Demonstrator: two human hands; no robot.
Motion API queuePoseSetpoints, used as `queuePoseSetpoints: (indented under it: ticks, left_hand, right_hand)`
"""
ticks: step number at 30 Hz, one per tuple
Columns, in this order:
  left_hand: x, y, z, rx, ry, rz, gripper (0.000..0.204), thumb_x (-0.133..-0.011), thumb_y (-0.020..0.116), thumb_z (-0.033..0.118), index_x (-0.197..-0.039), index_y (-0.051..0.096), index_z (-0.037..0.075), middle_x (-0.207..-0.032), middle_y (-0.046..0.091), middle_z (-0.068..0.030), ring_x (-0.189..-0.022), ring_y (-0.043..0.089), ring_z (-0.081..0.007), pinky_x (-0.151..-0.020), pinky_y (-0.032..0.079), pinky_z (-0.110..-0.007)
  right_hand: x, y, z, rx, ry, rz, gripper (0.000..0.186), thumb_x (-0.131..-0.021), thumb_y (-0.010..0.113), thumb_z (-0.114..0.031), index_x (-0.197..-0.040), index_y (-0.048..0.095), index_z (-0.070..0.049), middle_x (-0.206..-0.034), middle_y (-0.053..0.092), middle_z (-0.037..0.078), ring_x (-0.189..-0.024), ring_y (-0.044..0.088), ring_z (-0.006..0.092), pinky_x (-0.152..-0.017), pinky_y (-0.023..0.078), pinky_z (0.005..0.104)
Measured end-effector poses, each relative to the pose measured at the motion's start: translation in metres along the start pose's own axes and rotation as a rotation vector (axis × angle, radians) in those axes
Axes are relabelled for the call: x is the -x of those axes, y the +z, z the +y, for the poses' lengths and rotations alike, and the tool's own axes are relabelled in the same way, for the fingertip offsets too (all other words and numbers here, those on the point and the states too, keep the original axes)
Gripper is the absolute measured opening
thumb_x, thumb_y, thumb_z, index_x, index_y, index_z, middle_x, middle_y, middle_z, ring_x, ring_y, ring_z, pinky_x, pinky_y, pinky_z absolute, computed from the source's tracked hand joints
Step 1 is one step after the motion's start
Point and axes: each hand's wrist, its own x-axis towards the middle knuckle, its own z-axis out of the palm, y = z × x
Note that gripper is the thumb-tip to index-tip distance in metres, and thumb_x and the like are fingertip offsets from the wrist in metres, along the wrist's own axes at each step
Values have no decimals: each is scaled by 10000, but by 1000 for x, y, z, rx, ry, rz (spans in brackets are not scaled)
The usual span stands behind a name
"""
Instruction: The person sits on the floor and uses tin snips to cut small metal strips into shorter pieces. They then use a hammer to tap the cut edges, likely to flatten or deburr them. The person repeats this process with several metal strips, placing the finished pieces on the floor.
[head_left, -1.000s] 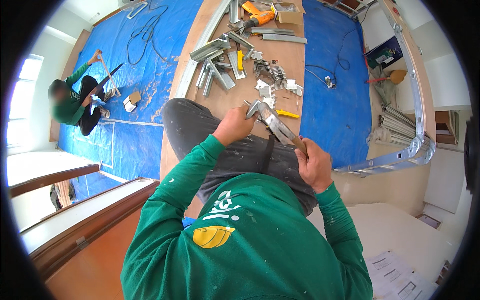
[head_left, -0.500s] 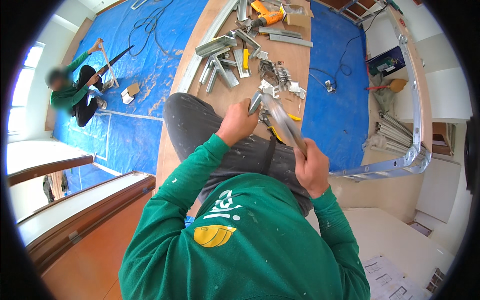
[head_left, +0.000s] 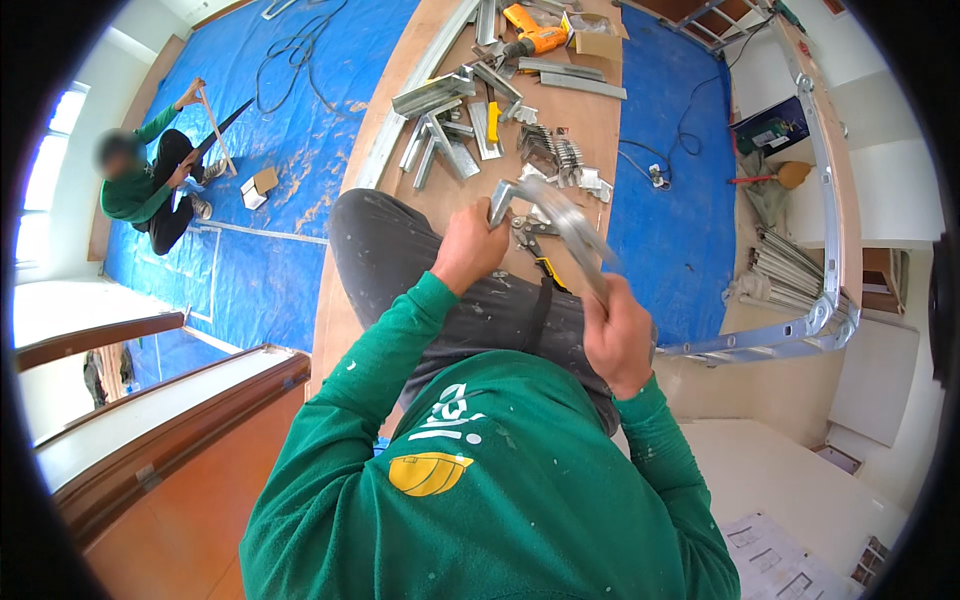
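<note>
My left hand [head_left: 468,243] is closed around the short end of a silvery metal channel [head_left: 499,204] above my lap. My right hand [head_left: 618,338] grips the long end, which is smeared by motion. The two lengths meet at an angle at the top; whether they are one bent piece or two, I cannot tell. Just beyond and below the hands lie metal snips [head_left: 540,250] with yellow-and-black handles, partly hidden by the channel. Small white metal brackets [head_left: 597,186] and a row of ribbed metal clips [head_left: 552,150] lie on the wooden board [head_left: 585,112] ahead.
Cut metal channels [head_left: 436,125] are heaped on the board, with a yellow-handled tool [head_left: 492,120], an orange drill [head_left: 538,38] and an open cardboard box [head_left: 598,44] beyond. A ladder [head_left: 790,338] stands right. Another person [head_left: 150,185] sits left on blue sheeting [head_left: 265,270], holding a long strip.
My right hand has shifted slightly and the long end has swung, opening the angle to the short end. My left hand has turned a little. More of the snips shows.
</note>
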Motion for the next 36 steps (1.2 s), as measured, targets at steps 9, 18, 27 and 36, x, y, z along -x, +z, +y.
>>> queuePoseSetpoints:
  ticks: [9,18,27,36]
  left_hand:
    - [-6,2,-25,-11,1,41,358,-975,666,295,-976,675,-62,-900,666,-368,-940,641,-575,-794,510,-580]
    - [12,8,-31,-17,13,64,307,-950,662,244,-931,663,-62,-906,676,-367,-937,644,-574,-793,507,-597]
    - [-4,-1,-27,0,71,59,328,-976,660,273,-917,636,-49,-858,663,-343,-871,644,-558,-751,498,-579]
    - [7,-22,-30,347,203,46,306,-1010,682,234,-892,571,-26,-682,512,-158,-635,438,-213,-608,422,-418]
  right_hand:
    - [-4,-1,-17,-141,-138,155,166,-1031,648,-194,-1083,650,-36,-832,695,207,-752,665,480,-689,559,453]
    - [-1,11,-12,-15,9,38,187,-1054,640,-230,-1070,603,-48,-802,677,202,-777,667,477,-670,524,512]
    - [-1,22,0,31,83,-87,268,-1061,640,-276,-1162,620,-29,-850,690,197,-749,674,437,-655,509,495]
    - [-22,-8,10,-237,176,134,302,-1105,585,-319,-1139,598,-19,-732,596,153,-619,560,287,-590,449,395]
